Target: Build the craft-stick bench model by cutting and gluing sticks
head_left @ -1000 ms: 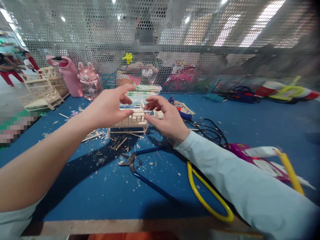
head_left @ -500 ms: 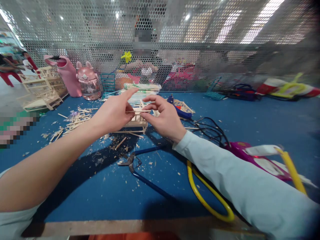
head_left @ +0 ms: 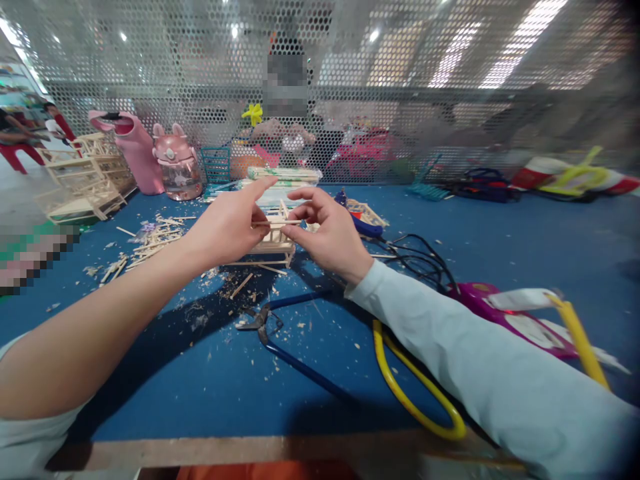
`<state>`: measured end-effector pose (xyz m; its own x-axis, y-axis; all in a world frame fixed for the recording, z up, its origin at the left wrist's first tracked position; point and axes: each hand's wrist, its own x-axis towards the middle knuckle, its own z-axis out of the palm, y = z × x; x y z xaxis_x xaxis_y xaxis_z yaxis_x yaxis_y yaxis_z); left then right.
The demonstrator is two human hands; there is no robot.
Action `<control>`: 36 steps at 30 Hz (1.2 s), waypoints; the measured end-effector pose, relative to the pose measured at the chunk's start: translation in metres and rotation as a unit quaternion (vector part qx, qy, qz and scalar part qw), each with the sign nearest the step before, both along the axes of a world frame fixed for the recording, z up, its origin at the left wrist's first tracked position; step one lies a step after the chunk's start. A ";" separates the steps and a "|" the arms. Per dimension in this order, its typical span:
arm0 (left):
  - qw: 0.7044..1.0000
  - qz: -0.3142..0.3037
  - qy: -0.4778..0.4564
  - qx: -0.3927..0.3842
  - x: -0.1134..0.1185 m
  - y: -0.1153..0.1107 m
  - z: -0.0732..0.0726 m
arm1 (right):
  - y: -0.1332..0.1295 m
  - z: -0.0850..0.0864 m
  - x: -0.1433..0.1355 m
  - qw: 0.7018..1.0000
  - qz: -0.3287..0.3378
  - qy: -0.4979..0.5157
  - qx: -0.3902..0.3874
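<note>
A thin wooden stick (head_left: 278, 222) lies level between my two hands. My left hand (head_left: 231, 223) pinches its left end with the index finger stretched forward. Thumb and fingertips of my right hand (head_left: 327, 230) close on its right end. Just behind and below the stick is a small wooden stick frame (head_left: 280, 252), partly hidden by my hands. Blue-handled pliers (head_left: 263, 323) lie spread nearer to me, among wood chips. To the right of my right hand a blue glue gun (head_left: 367, 228) rests on the table, partly covered.
Loose cut sticks (head_left: 150, 247) are heaped at left. A larger stick model (head_left: 85, 177), a pink bottle (head_left: 140, 157) and a clear pink jug (head_left: 176, 167) stand behind them. A purple power strip (head_left: 515, 320) and a yellow loop (head_left: 415, 393) lie at right. Perforated metal panel (head_left: 400, 113) closes the back.
Both hands keep their pinch on the stick almost unmoved. My right fingers have shifted very slightly.
</note>
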<state>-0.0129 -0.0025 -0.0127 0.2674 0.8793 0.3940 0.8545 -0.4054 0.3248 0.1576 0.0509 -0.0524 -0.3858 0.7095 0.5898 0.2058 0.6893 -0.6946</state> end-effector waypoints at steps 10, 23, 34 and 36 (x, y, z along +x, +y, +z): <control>1.000 0.004 0.011 0.012 -0.002 -0.004 0.005 | -0.001 0.002 0.000 1.000 0.012 -0.004 -0.011; 1.000 0.002 0.007 0.021 0.001 -0.001 -0.002 | 0.002 -0.001 0.002 0.998 0.039 0.038 -0.032; 0.995 0.034 -0.047 0.081 -0.002 -0.005 0.010 | 0.030 0.009 0.028 0.992 -0.089 0.084 0.010; 0.997 0.007 -0.028 0.066 0.001 -0.005 0.006 | 0.027 0.010 0.027 0.993 -0.082 0.084 0.015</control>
<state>-0.0114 -0.0073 -0.0069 0.2303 0.8218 0.5212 0.8420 -0.4368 0.3167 0.1846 0.0783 -0.0426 -0.1606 0.7358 0.6578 0.2012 0.6769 -0.7080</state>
